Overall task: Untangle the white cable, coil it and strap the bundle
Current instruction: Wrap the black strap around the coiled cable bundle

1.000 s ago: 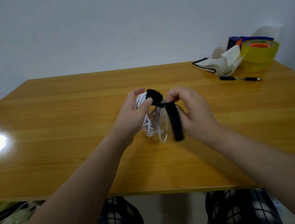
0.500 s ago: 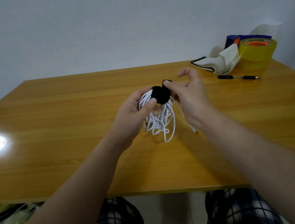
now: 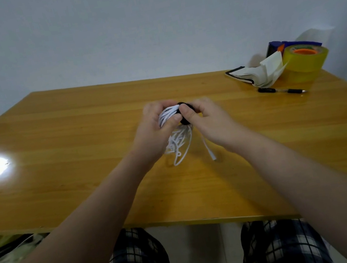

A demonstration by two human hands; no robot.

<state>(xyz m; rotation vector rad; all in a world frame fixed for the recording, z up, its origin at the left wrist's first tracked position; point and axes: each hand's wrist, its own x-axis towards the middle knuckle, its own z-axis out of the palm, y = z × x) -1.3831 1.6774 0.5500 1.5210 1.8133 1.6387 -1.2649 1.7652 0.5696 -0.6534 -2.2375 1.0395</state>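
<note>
Left hand [image 3: 156, 129] grips the cable [image 3: 179, 144] coil above the table [image 3: 77, 136]; right hand [image 3: 210, 123] pinches the strap [image 3: 185, 120] around it. Best to pull the strap snug, then press its end flat.

No writing, label, brand, number or sign can be read anywhere: the yellow tape roll [image 3: 306, 61], the blue box [image 3: 273, 48], the pen [image 3: 281, 90] and the open notebook [image 3: 250, 74] on the desk [image 3: 77, 136] show no legible print.
</note>
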